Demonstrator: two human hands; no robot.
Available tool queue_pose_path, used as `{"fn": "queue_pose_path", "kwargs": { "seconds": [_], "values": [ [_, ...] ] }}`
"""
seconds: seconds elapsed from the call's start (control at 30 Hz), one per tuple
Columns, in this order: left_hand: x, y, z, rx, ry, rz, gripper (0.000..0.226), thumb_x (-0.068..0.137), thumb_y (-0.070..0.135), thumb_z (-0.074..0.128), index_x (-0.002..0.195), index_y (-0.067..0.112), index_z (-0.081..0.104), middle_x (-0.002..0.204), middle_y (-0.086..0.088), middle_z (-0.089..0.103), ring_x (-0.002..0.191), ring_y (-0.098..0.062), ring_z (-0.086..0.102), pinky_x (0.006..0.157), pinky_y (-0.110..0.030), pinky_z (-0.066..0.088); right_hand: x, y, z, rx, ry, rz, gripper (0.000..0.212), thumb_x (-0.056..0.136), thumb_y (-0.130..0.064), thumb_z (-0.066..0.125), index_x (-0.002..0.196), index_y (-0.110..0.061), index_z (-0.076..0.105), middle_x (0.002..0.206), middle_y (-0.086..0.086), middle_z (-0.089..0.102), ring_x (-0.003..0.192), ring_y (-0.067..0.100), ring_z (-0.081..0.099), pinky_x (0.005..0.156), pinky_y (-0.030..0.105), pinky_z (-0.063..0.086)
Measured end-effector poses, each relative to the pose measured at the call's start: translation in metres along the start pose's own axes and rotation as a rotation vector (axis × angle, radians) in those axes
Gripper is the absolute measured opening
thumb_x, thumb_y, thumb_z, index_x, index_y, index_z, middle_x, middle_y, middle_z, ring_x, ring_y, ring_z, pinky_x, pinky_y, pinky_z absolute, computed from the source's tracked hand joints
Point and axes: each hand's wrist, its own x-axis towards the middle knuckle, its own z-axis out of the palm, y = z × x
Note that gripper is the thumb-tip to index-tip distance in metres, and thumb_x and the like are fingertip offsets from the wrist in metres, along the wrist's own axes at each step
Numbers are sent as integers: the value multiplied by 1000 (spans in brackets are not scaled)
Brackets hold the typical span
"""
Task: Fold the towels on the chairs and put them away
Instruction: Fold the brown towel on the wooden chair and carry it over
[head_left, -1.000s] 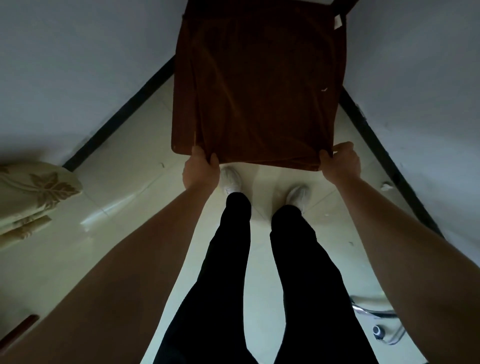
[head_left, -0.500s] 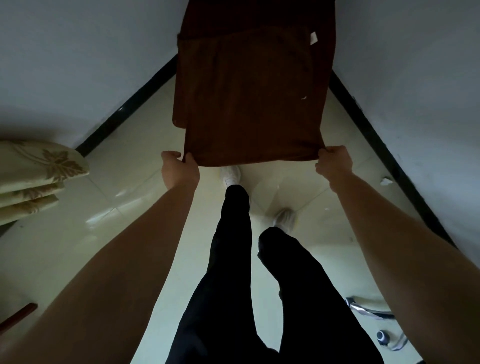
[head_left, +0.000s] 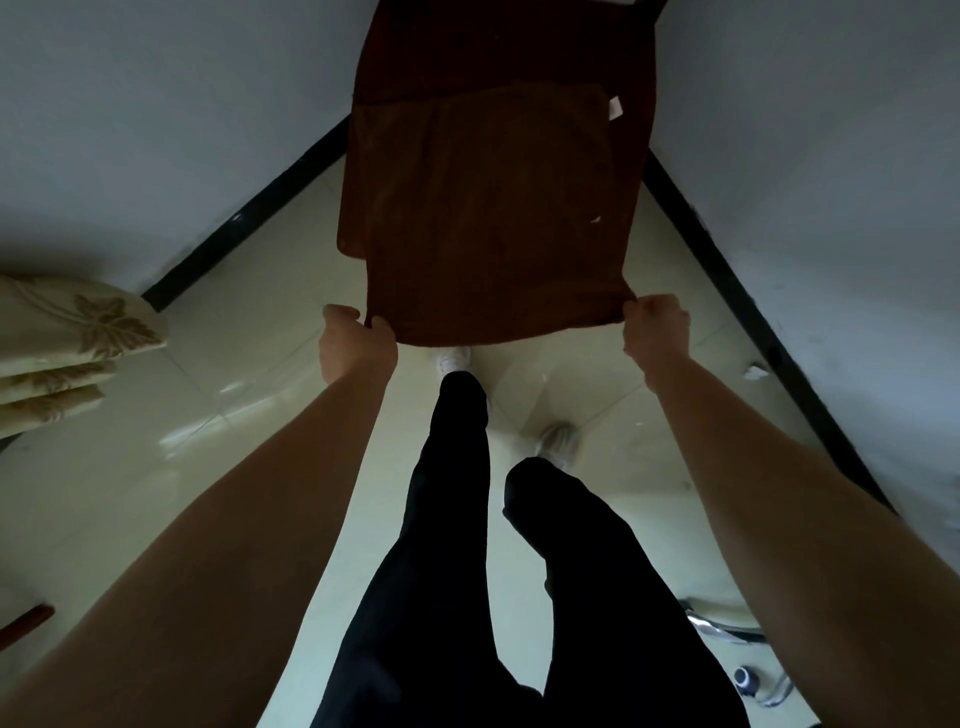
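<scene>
**Brown towel stretched between both hands, in the corner of the room**

So the brown towel (head_left: 493, 208) is up off the pale tiled floor (head_left: 260, 415), held out in front of the person. The left hand (head_left: 356, 340) pinches the near left corner, with the fingers curled round the cloth. The right hand (head_left: 657, 327) has the near right corner bunched in a fist. The edge between them is pulled fairly taut, with a slight sag in the middle. From there the towel runs toward the top of the view and out of frame, so I can't tell what its far end rests on, if anything.

It looks doubled over. A front layer lies on a darker back layer that peeks out along the left side and across the top. A small white tag (head_left: 615, 109) sticks out near the upper right of the front layer.

Below the arms you get black trousers (head_left: 441, 571). The white left shoe (head_left: 454, 357) sits just under the towel's near edge. The right shoe (head_left: 558, 441) is blurred and closer in.

At the left edge there's a stack of folded cream cloth (head_left: 78, 338) with a tan leaf print. A black baseboard (head_left: 249, 218) runs along both grey walls. Bottom right shows a chrome frame (head_left: 727, 631), and a white scrap (head_left: 756, 371) lies on the floor by the baseboard on the right.
</scene>
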Motion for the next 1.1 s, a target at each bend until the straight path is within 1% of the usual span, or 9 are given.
{"fn": "queue_pose_path", "kwargs": {
  "seconds": [0.2, 0.3, 0.43, 0.6, 0.67, 0.77, 0.9, 1.0, 1.1],
  "values": [
    [2, 0, -1, 79, -1, 7, 31, 89, 24, 53, 118, 14, 48, 108, -11, 63, 93, -32, 63, 80, -42, 55, -5, -1, 0, 137, -65, -24, 15, 99, -21, 49, 113, -14, 47, 94, 3, 66, 71, 17, 69, 60, 30, 56],
    [3, 5, -1, 103, 4, -6, 31, 90, 23, 53, 119, 12, 48, 111, -12, 63, 98, -33, 62, 79, -37, 51, -2, 0, -5, 121, -57, -3, 12, 99, -19, 53, 109, -15, 48, 89, 7, 67, 66, 19, 68, 68, 35, 60],
    [5, 11, -4, 126, -1, -22, 33, 88, 22, 55, 119, 13, 48, 108, -11, 63, 95, -32, 63, 78, -38, 52, 5, 5, -16, 20, -32, 15, 10, 95, -18, 58, 105, -15, 55, 80, 3, 67, 76, 24, 73, 81, 43, 60],
    [4, 21, -7, 104, 2, -38, 37, 86, 23, 57, 120, 13, 46, 98, -7, 60, 89, -31, 62, 78, -39, 53, 10, -8, -24, -10, 4, 59, 30, 85, -10, 69, 112, -18, 59, 110, 8, 67, 82, 14, 70, 83, 32, 58],
    [7, 30, -9, 60, 19, -50, 39, 84, 26, 59, 119, 15, 45, 95, -6, 61, 86, -30, 64, 79, -44, 56, 10, -22, -24, 48, 49, 18, 34, 83, -9, 71, 113, -18, 57, 117, 4, 61, 86, 15, 68, 79, 28, 57],
    [21, 53, -15, 37, 48, -6, 36, 84, 27, 60, 115, 18, 45, 91, -3, 59, 82, -28, 64, 75, -44, 56, 16, -55, -21, 87, 103, -80, 35, 81, -13, 73, 112, -21, 57, 117, 0, 58, 101, 16, 61, 87, 31, 54],
    [59, 102, -25, 27, 66, 91, 31, 85, 25, 57, 114, 18, 51, 96, 1, 58, 83, -20, 61, 72, -35, 53, 40, -119, -12, 202, 73, -132, 24, 82, -10, 68, 102, -19, 58, 102, 1, 65, 78, 11, 67, 76, 31, 58],
    [94, 147, -32, -15, 65, 184, 31, 88, 23, 55, 118, 13, 53, 102, 3, 55, 88, -13, 55, 75, -29, 46, 65, -168, -2, 208, 119, -195, 25, 83, -14, 66, 107, -19, 61, 99, 2, 70, 71, 8, 69, 61, 22, 55],
    [121, 189, -37, -62, 102, 252, 31, 92, 30, 55, 117, 13, 52, 102, 3, 53, 93, -13, 56, 75, -27, 44, 82, -208, 9, 287, 143, -250, 32, 86, -18, 66, 117, -18, 58, 94, -3, 68, 77, 11, 71, 69, 27, 59]
  ]
}}
